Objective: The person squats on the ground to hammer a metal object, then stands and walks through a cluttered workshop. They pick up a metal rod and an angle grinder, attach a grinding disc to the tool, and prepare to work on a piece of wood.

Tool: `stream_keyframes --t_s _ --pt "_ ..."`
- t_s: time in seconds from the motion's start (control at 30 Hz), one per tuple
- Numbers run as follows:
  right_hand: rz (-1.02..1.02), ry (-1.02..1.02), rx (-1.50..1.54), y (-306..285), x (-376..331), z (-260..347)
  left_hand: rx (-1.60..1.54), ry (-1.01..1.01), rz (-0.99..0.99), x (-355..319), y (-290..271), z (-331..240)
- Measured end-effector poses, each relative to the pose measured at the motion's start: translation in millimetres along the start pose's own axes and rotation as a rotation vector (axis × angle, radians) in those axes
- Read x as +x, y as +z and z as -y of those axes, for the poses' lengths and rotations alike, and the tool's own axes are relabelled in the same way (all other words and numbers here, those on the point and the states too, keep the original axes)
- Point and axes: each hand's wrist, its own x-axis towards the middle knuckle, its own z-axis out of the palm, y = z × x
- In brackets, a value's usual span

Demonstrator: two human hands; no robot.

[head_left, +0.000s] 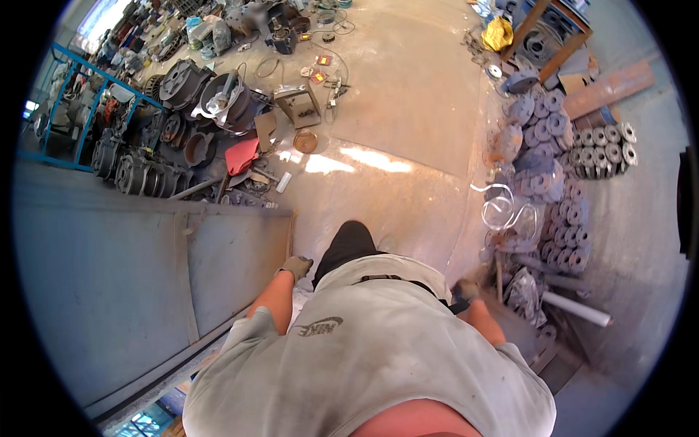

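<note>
My left hand (298,267), in a worn grey-brown glove, hangs by my left hip near the end of a grey metal panel (240,269). Its fingers look curled together, and no object shows in them. On the other side, my right hand (467,290) hangs beside my waist, gloved and smeared by motion. A small dark strap-like piece (459,306) shows against it at my hip; whether the hand holds it, I cannot tell. Below my shirt a dark trouser leg (348,244) reaches forward over the concrete floor (408,211).
Stacked round metal flanges (571,222) line the right wall, with a loose white strap (502,211) and a white tube (579,308) nearby. Motor housings (182,84), a red sheet (241,156) and an open metal box (297,107) lie at the left. Cables (338,80) cross the floor ahead.
</note>
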Motion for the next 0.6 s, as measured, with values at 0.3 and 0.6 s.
stream_keyframes --t_s 0.3,0.6 --pt "-0.069 -0.399 0.471 -229 174 617 -0.173 -0.269 0.113 193 -145 -96" --pt "-0.186 -0.502 -0.182 -221 276 712 0.215 0.122 -0.101 423 -423 -305"
